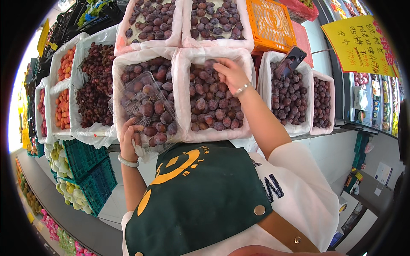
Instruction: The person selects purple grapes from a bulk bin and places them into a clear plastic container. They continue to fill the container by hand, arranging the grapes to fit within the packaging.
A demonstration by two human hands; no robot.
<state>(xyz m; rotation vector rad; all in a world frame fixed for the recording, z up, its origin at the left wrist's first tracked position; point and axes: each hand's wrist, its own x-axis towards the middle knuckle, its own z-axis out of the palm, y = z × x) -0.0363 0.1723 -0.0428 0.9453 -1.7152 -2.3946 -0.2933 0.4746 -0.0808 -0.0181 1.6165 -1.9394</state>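
My left hand, with a pale bangle at the wrist, grips the near left edge of a clear plastic clamshell box. The box is tilted and its lid is raised. Several dark purple plums lie in it. White crumpled paper or film shows by my left fingers. Over the far part of a lined crate of plums, my right hand pinches one plum between thumb and fingers. Beneath the clamshell, another lined crate of plums is partly covered.
More plum crates stand behind. Crates of red grapes and orange fruit are at left. A phone leans on plums in a crate at right, near an orange plastic crate and a yellow sign bearing writing.
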